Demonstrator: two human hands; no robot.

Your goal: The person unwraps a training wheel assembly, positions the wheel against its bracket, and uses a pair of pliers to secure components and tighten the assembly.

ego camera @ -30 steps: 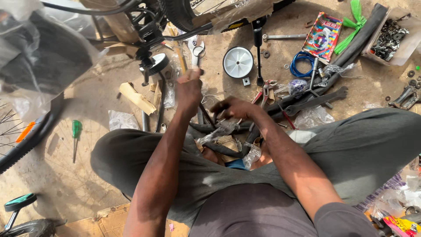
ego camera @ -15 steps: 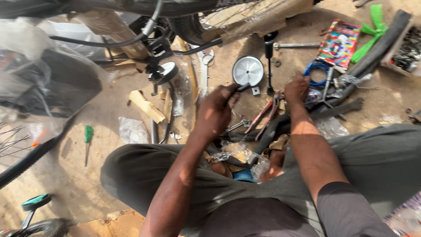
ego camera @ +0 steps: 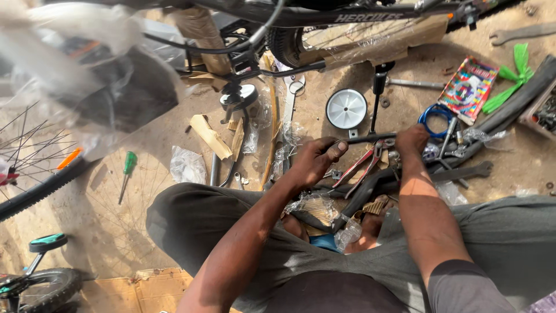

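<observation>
I sit on sandy ground among bicycle parts. My left hand point(ego camera: 317, 161) is closed on one end of a thin dark metal rod point(ego camera: 370, 138) that runs right toward my right hand point(ego camera: 411, 140), which grips its other end. Red-handled pliers point(ego camera: 364, 163) lie just below the rod, between my hands. A white training wheel point(ego camera: 346, 108) lies flat just beyond the rod. Black bicycle parts wrapped in clear plastic point(ego camera: 317, 207) rest on my lap.
A bicycle frame and tyre point(ego camera: 324, 29) stand ahead. A spoked wheel point(ego camera: 35, 168) lies left, a green screwdriver point(ego camera: 126, 173) near it. A large spanner point(ego camera: 463, 173), blue coil point(ego camera: 435, 119), colourful packet point(ego camera: 468, 88) and green plastic ribbons point(ego camera: 509, 81) lie right. Cardboard point(ego camera: 145, 290) sits by my knee.
My left hand has moved right and lower onto the rod. My right hand has shifted to the rod's right end. The view has tilted, bringing the bicycle frame closer.
</observation>
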